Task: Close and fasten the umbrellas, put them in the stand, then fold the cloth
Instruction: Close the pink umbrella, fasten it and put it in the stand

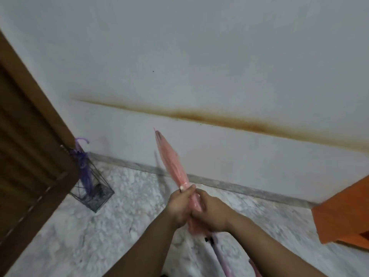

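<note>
I see left hand (180, 204) and right hand (211, 212) both gripping closed translucent pink umbrella (171, 162), tip toward wall; purple umbrella (84, 168) stands in wire stand (99, 196).

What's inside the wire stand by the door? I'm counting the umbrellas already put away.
One closed purple umbrella stands in the wire stand, handle up. The door covers the stand's left side.

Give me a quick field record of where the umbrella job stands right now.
pink umbrella: closed, tip pointing up toward the wall, held in both hands
left hand: fingers curled round the lower canopy
right hand: grips the canopy beside the left hand
fastening: strap state not readable
purple umbrella: already standing in the stand, handle up
stand: wire frame on the floor beside the wooden door
cloth: cannot tell
</note>
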